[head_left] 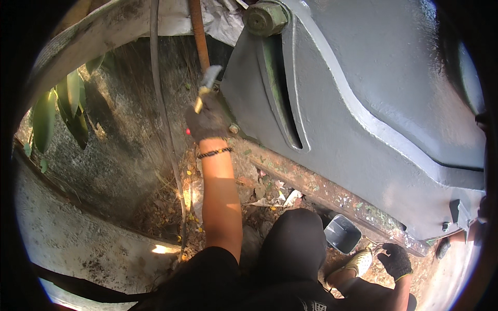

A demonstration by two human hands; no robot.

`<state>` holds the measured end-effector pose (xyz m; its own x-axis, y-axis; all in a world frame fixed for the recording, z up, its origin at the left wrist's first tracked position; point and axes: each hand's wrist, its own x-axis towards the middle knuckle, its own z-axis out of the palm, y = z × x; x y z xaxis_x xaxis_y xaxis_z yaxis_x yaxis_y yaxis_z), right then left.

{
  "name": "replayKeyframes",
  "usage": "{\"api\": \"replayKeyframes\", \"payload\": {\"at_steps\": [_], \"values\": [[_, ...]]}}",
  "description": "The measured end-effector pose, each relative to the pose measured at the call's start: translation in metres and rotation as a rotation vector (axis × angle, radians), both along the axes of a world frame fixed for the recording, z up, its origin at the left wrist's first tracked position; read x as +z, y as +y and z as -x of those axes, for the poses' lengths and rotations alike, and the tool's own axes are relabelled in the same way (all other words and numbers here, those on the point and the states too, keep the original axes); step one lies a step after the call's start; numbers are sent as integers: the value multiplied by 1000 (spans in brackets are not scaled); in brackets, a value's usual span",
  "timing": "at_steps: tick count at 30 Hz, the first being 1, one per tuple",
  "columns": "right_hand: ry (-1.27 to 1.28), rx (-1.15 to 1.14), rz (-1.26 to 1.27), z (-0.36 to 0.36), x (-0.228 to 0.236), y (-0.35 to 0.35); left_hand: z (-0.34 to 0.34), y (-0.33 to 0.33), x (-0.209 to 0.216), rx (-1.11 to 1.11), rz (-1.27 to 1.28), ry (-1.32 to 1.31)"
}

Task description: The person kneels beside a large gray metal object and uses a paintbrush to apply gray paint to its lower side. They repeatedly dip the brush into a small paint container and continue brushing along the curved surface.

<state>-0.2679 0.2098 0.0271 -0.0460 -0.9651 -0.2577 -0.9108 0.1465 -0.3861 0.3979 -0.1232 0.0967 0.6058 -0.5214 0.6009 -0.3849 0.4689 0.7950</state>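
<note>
My left hand [208, 116], in a dark glove with a beaded bracelet at the wrist, is closed round a paintbrush [209, 78] with grey-coated bristles and a yellowish handle. It is raised beside the lower left edge of a large grey-painted metal machine body [358, 145]. Low at the right, my right hand [396, 260], also gloved, has its fingers loosely bent and apart, with nothing visible in them. Nearest to it are a light shoe [359, 263] and a square container [343, 234] with grey paint inside.
A rusty, paint-flecked beam [332, 192] runs along the machine's base. A big bolt [265, 19] sits at its top. A dark cable [162, 103] and a ribbed brown hose [197, 31] hang before a stained wall [124, 140]. Green leaves [44, 122] droop at the left.
</note>
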Motion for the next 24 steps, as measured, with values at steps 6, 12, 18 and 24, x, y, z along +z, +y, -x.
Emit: {"api": "replayKeyframes", "payload": {"at_steps": [6, 12, 18, 24], "values": [[-46, -38, 1, 4, 5, 7, 92, 27, -136, 330, -186, -123], [-37, -27, 6, 3, -1, 6, 38, 40, -212, 309, -173, -245], [-37, -19, -40, -3, -4, 4, 4, 27, -86, -31, -27, 332], [-5, -41, -41, 1, -1, 4, 66, 11, -124, 136, -299, 326]]}}
